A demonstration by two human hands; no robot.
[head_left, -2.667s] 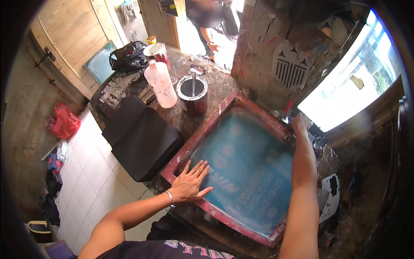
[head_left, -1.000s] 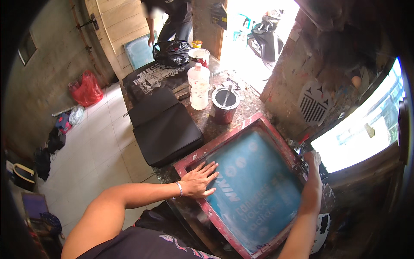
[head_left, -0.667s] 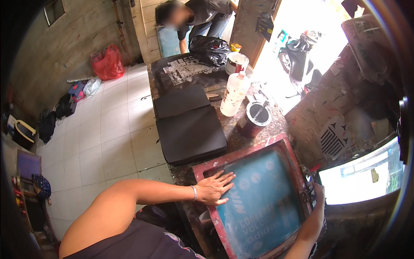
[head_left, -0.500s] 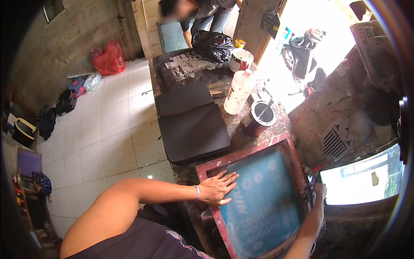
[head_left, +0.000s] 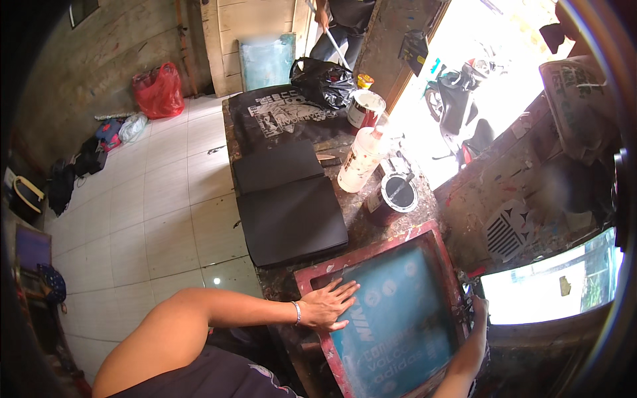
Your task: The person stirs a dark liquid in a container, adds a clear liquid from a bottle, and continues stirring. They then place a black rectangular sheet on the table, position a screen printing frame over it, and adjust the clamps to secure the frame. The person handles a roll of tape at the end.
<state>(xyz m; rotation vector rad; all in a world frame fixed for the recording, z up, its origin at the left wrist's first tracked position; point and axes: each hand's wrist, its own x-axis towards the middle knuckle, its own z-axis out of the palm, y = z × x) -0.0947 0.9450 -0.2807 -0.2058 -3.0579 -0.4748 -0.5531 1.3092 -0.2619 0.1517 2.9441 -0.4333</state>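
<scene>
A screen-printing screen with a red wooden frame (head_left: 313, 271) and blue-green mesh (head_left: 398, 318) lies on the stained worktable, pale designs showing in the mesh. My left hand (head_left: 326, 306) rests flat on the screen's left side, fingers spread over the frame's inner edge and the mesh. At the far right side of the frame my right hand (head_left: 478, 310) is closed beside a dark metal fitting (head_left: 467, 292); what its fingers grip is partly hidden. Beyond the screen lies a stack of black flat pieces (head_left: 292, 219).
A paint-smeared white bottle (head_left: 359, 159), an open can of dark paint (head_left: 398, 192) and a white tub (head_left: 366, 109) stand on the table. Farther back are a printed black cloth (head_left: 265, 113) and a black plastic bag (head_left: 325, 79). Another person (head_left: 342, 36) stands behind, holding a pale stick.
The view has shifted slightly, while both my hands keep their places on the screen. The other person, bent over before, is now more upright with a stick in hand.
</scene>
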